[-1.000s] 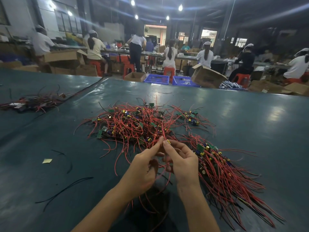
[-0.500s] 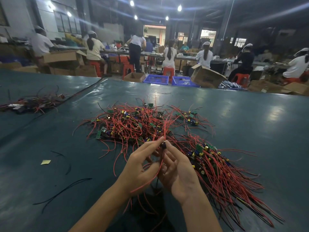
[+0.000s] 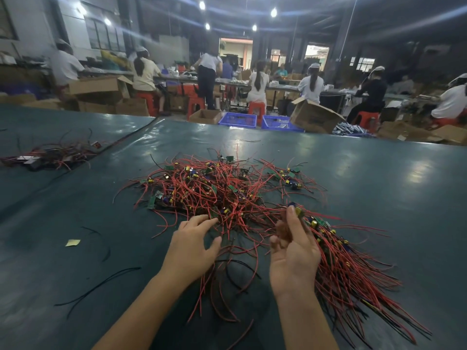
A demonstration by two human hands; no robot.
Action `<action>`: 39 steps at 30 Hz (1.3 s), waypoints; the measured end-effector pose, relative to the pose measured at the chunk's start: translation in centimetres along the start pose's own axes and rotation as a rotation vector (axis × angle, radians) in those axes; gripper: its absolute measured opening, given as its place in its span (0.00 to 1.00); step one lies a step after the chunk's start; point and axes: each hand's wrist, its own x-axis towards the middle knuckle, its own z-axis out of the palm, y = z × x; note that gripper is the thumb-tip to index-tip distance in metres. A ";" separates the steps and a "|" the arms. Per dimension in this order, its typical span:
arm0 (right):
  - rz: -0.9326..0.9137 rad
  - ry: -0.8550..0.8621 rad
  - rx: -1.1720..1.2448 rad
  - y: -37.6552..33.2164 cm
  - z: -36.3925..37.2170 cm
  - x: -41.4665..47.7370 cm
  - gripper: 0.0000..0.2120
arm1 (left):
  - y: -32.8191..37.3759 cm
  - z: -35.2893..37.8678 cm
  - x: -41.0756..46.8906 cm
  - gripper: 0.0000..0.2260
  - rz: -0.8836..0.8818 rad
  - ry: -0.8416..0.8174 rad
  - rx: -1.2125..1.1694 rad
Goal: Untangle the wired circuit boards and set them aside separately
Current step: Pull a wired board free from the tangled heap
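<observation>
Wired circuit boards: one board (image 3: pixel 296 208) is pinched at the tips of the right hand (image 3: pixel 294 248), and the rest are left in two groups on the table (image 3: pixel 379 188).
Right hand: it is turned palm-inward, with the thumb raised against the small board; the other fingers are blurred.
Left hand (image 3: pixel 192 246): it is held palm-down with the fingers spread, nothing is gripped, and the fingertips are brought to the near edge of the tangled heap (image 3: pixel 214 190).
Change: half a second ago both hands were pressed together on one board at the centre; now they are parted, the right carried towards its own side and the left sent back towards the heap.
Meaning: one board is judged to be freed and about to be laid down, and the next is being sought.
Sorted pile (image 3: pixel 348 269): boards with red leads combed roughly one way are lying just beside the right hand, and it is probably where the board is to be set.
Tangled heap: it is seen beyond both hands, still thickly knotted, so much work is judged to be left.
Loose bits: a black wire (image 3: pixel 101 282) and a yellow scrap (image 3: pixel 72 242) are lying well to the left.
Farther off: a second bundle (image 3: pixel 50 155) is lying at the far left.
</observation>
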 end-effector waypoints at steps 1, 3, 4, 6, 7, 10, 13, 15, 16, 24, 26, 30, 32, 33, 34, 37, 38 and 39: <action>-0.013 0.061 0.012 -0.1 -0.2 0.2 0.05 | -0.2 0.2 0.0 0.24 -0.031 -0.025 0.052; -0.025 0.165 0.052 -0.4 -0.5 0.5 0.04 | -0.5 0.6 0.1 0.26 -0.082 -0.079 0.162; -0.023 0.196 0.068 -0.5 -0.6 0.6 0.04 | -0.6 0.9 0.1 0.27 -0.099 -0.107 0.218; 0.006 0.209 0.087 -0.5 -0.7 0.8 0.05 | -0.9 1.3 0.1 0.28 -0.118 -0.159 0.277; 0.032 0.193 0.097 -0.5 -0.7 0.9 0.07 | -1.0 1.4 0.1 0.29 -0.121 -0.183 0.281; 0.082 0.109 0.081 -0.3 -0.5 1.0 0.16 | -1.0 1.8 0.1 0.29 -0.104 -0.231 0.288; 0.076 0.034 0.017 -0.2 -0.3 1.0 0.11 | -1.2 2.0 0.0 0.29 -0.108 -0.176 0.336; 0.095 -0.002 -0.024 -0.1 -0.3 0.9 0.07 | -1.5 1.8 0.2 0.30 -0.141 -0.147 0.339; 0.112 -0.016 -0.038 -0.1 -0.3 0.9 0.07 | -1.6 1.6 0.3 0.30 -0.157 -0.149 0.331; 0.187 -0.069 -0.087 0.4 -0.5 0.9 0.10 | -1.1 1.0 0.8 0.27 -0.209 -0.045 0.144; 0.184 -0.077 -0.100 0.4 -0.5 0.9 0.09 | -0.7 0.8 0.7 0.24 -0.199 0.018 0.043; 0.193 -0.099 -0.160 1.0 -0.5 1.0 0.09 | 0.2 0.3 0.2 0.19 -0.142 0.134 -0.085; 0.204 -0.114 -0.209 1.5 -0.4 0.9 0.07 | 0.5 0.0 0.2 0.16 -0.129 0.180 -0.130; 0.210 -0.125 -0.235 1.7 -0.4 0.9 0.07 | 0.7 -0.2 0.2 0.15 -0.130 0.200 -0.155; 0.216 -0.135 -0.260 2.0 -0.3 0.9 0.07 | 0.9 -0.4 0.1 0.14 -0.130 0.217 -0.185; 0.226 -0.172 -0.341 3.0 0.0 0.8 0.07 | 1.5 -1.2 0.0 0.11 -0.121 0.258 -0.275; 0.225 -0.188 -0.379 3.3 0.1 0.8 0.07 | 1.8 -1.4 0.0 0.10 -0.112 0.271 -0.293; 0.226 -0.208 -0.413 3.6 0.1 0.7 0.07 | 2.1 -1.6 -0.1 0.09 -0.100 0.285 -0.312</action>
